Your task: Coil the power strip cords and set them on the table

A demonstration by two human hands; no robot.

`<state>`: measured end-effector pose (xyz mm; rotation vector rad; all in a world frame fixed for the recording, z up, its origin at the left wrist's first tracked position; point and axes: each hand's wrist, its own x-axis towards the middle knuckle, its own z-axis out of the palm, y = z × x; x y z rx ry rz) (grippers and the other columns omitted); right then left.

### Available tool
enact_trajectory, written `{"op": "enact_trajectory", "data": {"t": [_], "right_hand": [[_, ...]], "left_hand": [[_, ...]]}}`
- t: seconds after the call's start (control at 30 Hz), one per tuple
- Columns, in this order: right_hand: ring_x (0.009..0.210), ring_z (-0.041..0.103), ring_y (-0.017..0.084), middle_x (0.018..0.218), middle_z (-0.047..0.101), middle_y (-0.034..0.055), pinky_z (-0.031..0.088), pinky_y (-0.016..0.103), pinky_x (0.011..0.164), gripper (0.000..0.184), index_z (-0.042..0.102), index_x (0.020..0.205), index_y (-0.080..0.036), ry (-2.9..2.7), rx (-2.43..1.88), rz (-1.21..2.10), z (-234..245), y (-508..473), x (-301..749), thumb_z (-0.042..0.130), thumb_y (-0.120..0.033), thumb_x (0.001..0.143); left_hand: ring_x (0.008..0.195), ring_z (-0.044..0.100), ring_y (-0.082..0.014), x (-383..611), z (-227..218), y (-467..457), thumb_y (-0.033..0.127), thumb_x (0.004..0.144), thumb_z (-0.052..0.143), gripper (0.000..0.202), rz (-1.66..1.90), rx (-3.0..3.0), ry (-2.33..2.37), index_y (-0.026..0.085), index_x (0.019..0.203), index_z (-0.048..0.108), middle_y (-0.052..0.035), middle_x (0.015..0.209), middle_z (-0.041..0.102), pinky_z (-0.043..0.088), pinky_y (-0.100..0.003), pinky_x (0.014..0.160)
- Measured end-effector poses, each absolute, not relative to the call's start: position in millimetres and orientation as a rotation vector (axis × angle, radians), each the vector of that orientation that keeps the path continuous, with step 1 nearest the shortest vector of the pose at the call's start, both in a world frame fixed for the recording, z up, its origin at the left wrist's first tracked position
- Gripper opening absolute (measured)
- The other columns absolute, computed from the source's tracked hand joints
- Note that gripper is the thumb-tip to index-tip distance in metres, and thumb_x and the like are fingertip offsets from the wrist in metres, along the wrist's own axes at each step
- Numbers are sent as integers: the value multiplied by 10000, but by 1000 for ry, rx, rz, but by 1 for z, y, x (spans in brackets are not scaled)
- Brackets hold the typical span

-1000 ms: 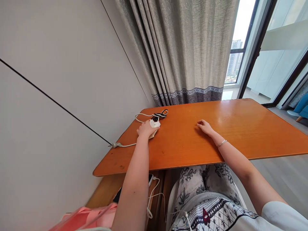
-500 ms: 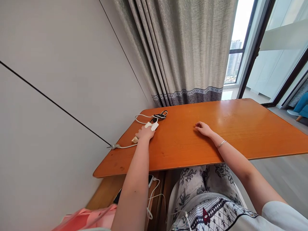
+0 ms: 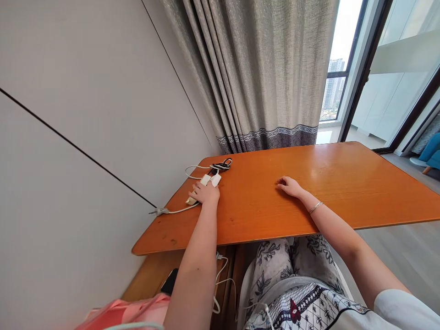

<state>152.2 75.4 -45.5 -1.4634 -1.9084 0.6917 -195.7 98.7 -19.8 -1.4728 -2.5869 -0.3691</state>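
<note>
Near the wall end of the wooden table, my left hand (image 3: 208,192) lies over a white power strip (image 3: 192,200), touching it with spread fingers. A white plug or adapter (image 3: 215,179) shows just beyond my fingertips, beside the strip's far end. Part of the strip is hidden under my palm. Behind it lie a coiled black cord (image 3: 225,164) and a loop of white cable (image 3: 188,171). My right hand (image 3: 289,186) rests on the tabletop, fingers loosely bent and apart, holding nothing.
The orange-brown table (image 3: 330,183) spans the view. At its left edge a white cord ends in a plug (image 3: 159,211). Below are a dark phone (image 3: 169,282), a white charging cable (image 3: 225,279) and a pink bag (image 3: 137,311). A curtain (image 3: 275,68) hangs behind.
The power strip and its cords have shifted slightly left. My left hand's fingers have spread out to the left over the strip. My right hand has barely moved.
</note>
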Motion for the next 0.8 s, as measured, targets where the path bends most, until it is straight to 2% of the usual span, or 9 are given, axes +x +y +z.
{"op": "enact_trajectory", "data": {"t": [0.1, 0.2, 0.33, 0.47, 0.57, 0.63, 0.8], "right_hand": [[1049, 653, 197, 1142, 704, 89, 484, 321, 940, 198, 676, 1069, -179, -1947, -1476, 657, -43, 74, 151, 621, -200, 880], [1048, 652, 190, 1141, 700, 86, 488, 313, 934, 207, 673, 1087, -179, -1985, -1489, 617, -42, 73, 151, 616, -212, 890], [1067, 637, 192, 1136, 688, 89, 483, 315, 948, 223, 669, 1113, -178, -2049, -1503, 538, -42, 72, 151, 607, -237, 907], [1145, 593, 216, 1184, 655, 105, 438, 358, 1020, 278, 654, 1175, -189, -2125, -1524, 424, -44, 69, 151, 603, -288, 921], [1253, 526, 272, 1296, 598, 144, 392, 431, 1071, 362, 617, 1258, -186, -2171, -1572, 349, -45, 67, 151, 587, -343, 934], [1315, 479, 302, 1357, 560, 165, 363, 472, 1096, 408, 591, 1303, -177, -2198, -1605, 320, -45, 65, 151, 569, -370, 944], [1386, 419, 322, 1458, 490, 178, 296, 492, 1152, 460, 583, 1335, -168, -2279, -1646, 309, -46, 64, 152, 565, -409, 945]], "left_hand": [[1518, 114, -397, -180, -23, 101, 351, 868, 532, 567, -290, -1486, -2582, 170, 1404, 499, -257, 1621, 192, 122, -702, 1129], [1533, 26, -386, -152, -20, 104, 406, 849, 574, 643, -253, -1676, -2441, 169, 1437, 464, -247, 1643, 111, 100, -678, 1154], [1522, 141, -374, -96, -16, 104, 493, 859, 565, 687, -188, -2014, -2336, 167, 1454, 459, -227, 1631, 201, 165, -575, 1190], [1465, 323, -340, -39, -27, 91, 565, 934, 406, 666, -160, -2356, -2211, 172, 1471, 448, -204, 1582, 346, 261, -506, 1174], [1473, 307, -329, -14, -39, 76, 511, 976, 342, 625, -216, -2426, -2041, 154, 1480, 437, -192, 1580, 358, 236, -506, 1185], [1460, 335, -309, -8, -43, 69, 460, 986, 350, 582, -260, -2472, -1935, 145, 1461, 464, -175, 1565, 392, 252, -471, 1187], [1437, 375, -284, -13, -42, 66, 428, 984, 387, 547, -313, -2526, -1869, 138, 1436, 494, -148, 1543, 437, 287, -420, 1180]]}}
